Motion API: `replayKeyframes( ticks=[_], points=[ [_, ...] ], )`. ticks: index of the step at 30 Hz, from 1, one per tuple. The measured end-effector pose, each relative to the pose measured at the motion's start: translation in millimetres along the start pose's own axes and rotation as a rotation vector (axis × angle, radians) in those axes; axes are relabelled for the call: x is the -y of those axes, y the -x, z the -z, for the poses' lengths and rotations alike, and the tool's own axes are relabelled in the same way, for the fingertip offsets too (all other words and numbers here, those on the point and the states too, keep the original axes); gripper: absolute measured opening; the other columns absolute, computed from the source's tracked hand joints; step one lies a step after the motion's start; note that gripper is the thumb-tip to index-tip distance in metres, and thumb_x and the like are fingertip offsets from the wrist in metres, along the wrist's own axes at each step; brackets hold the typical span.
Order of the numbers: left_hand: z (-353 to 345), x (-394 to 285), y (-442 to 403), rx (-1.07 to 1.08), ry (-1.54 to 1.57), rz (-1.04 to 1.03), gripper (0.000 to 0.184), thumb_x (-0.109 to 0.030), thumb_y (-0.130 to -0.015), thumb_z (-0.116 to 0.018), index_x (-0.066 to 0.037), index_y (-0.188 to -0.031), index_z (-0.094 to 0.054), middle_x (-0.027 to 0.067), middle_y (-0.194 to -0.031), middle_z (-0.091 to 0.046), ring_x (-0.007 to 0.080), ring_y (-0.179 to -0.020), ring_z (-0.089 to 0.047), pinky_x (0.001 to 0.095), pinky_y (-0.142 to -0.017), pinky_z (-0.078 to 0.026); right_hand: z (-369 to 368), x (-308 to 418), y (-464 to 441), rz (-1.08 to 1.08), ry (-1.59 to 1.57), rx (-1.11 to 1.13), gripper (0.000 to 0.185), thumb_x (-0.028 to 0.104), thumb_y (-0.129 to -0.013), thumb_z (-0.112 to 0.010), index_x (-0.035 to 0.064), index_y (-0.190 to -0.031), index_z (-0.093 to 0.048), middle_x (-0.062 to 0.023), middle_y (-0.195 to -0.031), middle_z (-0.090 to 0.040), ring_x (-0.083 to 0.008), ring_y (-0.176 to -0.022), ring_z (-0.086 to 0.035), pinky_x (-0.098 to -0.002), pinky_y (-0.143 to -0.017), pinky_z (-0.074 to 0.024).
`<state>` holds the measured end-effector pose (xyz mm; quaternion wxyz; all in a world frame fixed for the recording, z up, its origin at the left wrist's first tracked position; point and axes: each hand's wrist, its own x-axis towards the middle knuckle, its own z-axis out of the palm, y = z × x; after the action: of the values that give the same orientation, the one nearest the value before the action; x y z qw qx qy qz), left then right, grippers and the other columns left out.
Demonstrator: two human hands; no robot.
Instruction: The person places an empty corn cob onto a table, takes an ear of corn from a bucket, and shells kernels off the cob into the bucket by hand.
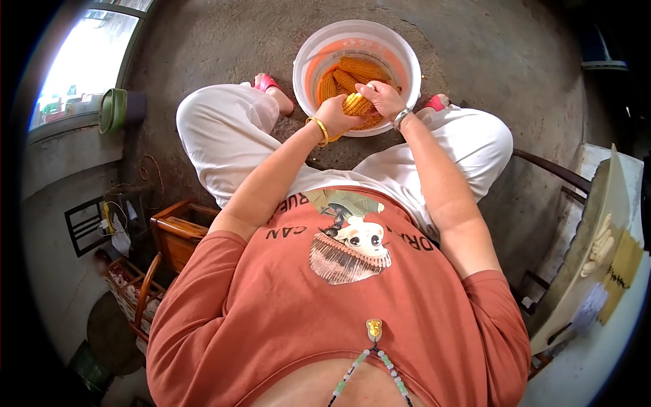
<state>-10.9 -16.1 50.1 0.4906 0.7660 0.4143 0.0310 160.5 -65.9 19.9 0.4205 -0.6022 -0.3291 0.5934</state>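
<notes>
Over the near side of a white bucket (305,51), my left hand (333,117) is closed around a yellow corn cob (356,104). My right hand (384,100) meets the same cob at its upper right, fingers curled against it. Part of the cob is covered by both hands. Several orange-yellow corn cobs (359,68) lie inside the bucket, below and beyond my hands. A gold bangle circles my left wrist, and a silver band sits on my right.
The bucket stands on a concrete floor (224,41) between my knees and feet. To the left are a wooden chair or cabinet (180,227), a green container (112,110) and a bright window. A table with papers (591,305) is at the right.
</notes>
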Motion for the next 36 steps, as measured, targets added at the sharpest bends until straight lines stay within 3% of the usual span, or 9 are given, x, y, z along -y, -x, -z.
replayKeyframes(
  ticks=[7,10,13,17,20,23,28,32,36],
  points=[
    [-7.7,-3.6,-0.4,-0.039,-0.141,-0.035,0.051,-0.031,-0.064,-0.079,0.003,-0.098,-0.06,0.0158,-0.084,-0.066,0.0244,-0.078,-0.064,0.0347,-0.073,-0.05,3.3,-13.4,-10.8,0.096,0.134,-0.095,0.036,0.039,-0.09,-0.062,0.0079,-0.073,-0.057,0.0044,-0.068,-0.05,-0.0068,-0.062,-0.044,-0.0246,-0.057,-0.0401],
    [-5.4,-2.8,-4.1,0.001,-0.086,-0.017,0.052,-0.031,-0.064,-0.08,0.003,-0.098,-0.061,0.0151,-0.084,-0.066,0.0233,-0.078,-0.064,0.0346,-0.074,-0.05,8.5,-11.4,-10.4,0.02,0.056,-0.086,0.042,0.046,-0.082,-0.068,0.0058,-0.08,-0.059,-0.0019,-0.07,-0.057,-0.0096,-0.061,-0.054,-0.0244,-0.055,-0.0461],
    [-0.3,-4.5,-2.2,0.033,0.02,0.018,0.051,-0.029,-0.065,-0.079,0.003,-0.1,-0.061,0.0127,-0.085,-0.067,0.0199,-0.077,-0.064,0.0327,-0.073,-0.05,11.9,-0.7,-3.7,-0.077,-0.204,0.058,0.042,0.046,-0.082,-0.069,0.006,-0.091,-0.059,-0.0027,-0.081,-0.059,-0.0106,-0.071,-0.057,-0.0248,-0.061,-0.049],
    [-2.5,6.3,-6.0,0.054,0.136,0.046,0.047,-0.026,-0.068,-0.078,0.002,-0.102,-0.061,0.0097,-0.085,-0.067,0.0159,-0.075,-0.063,0.0302,-0.07,-0.05,12.2,2.9,2.3,0.006,-0.065,0.155,0.04,0.041,-0.084,-0.068,0.0069,-0.1,-0.055,-0.0025,-0.094,-0.058,-0.0108,-0.085,-0.056,-0.0254,-0.069,-0.0507],
    [-0.9,3.6,-3.2,0.055,0.113,0.034,0.044,-0.024,-0.069,-0.078,0.002,-0.101,-0.061,0.0088,-0.083,-0.066,0.0149,-0.073,-0.062,0.0296,-0.069,-0.051,15.2,0.0,-1.4,-0.045,-0.046,0.194,0.035,0.037,-0.087,-0.065,0.0072,-0.102,-0.054,-0.0016,-0.094,-0.059,-0.0094,-0.083,-0.059,-0.0269,-0.072,-0.0539],
    [-5.1,6.0,-3.4,0.042,0.072,0.02,0.045,-0.026,-0.068,-0.078,0.002,-0.099,-0.061,0.0097,-0.082,-0.066,0.0162,-0.073,-0.062,0.0304,-0.069,-0.05,13.5,0.5,-1.5,-0.044,-0.077,0.16,0.036,0.039,-0.084,-0.069,0.0072,-0.093,-0.055,-0.0014,-0.086,-0.058,-0.0097,-0.077,-0.057,-0.0249,-0.065,-0.0499],
    [-7.2,-0.4,-1.5,-0.017,-0.093,-0.052,0.048,-0.029,-0.066,-0.079,0.002,-0.097,-0.06,0.0127,-0.082,-0.065,0.0196,-0.075,-0.063,0.0325,-0.071,-0.05,9.3,-13.5,-12.8,0.052,0.106,0.005,0.038,0.042,-0.084,-0.068,0.0067,-0.087,-0.057,-0.0003,-0.078,-0.057,-0.0096,-0.069,-0.056,-0.0247,-0.062,-0.0488],
    [-5.9,-3.5,-1.4,0.013,-0.022,0.0,0.051,-0.03,-0.065,-0.079,0.003,-0.099,-0.06,0.0123,-0.084,-0.066,0.0196,-0.077,-0.063,0.0328,-0.072,-0.05,12.9,-18.2,-17.3,0.073,0.249,-0.043,0.036,0.041,-0.083,-0.068,0.0072,-0.087,-0.057,-0.0008,-0.078,-0.057,-0.0105,-0.069,-0.056,-0.0257,-0.061,-0.049],
    [-4.7,5.7,-4.1,0.038,0.115,0.043,0.051,-0.031,-0.065,-0.079,0.003,-0.098,-0.061,0.0143,-0.085,-0.066,0.022,-0.078,-0.064,0.0334,-0.071,-0.05,12.8,0.8,-3.6,-0.042,-0.093,0.12,0.034,0.039,-0.084,-0.068,0.0075,-0.094,-0.057,-0.0007,-0.085,-0.057,-0.0104,-0.075,-0.057,-0.0259,-0.065,-0.05]
  ],
)
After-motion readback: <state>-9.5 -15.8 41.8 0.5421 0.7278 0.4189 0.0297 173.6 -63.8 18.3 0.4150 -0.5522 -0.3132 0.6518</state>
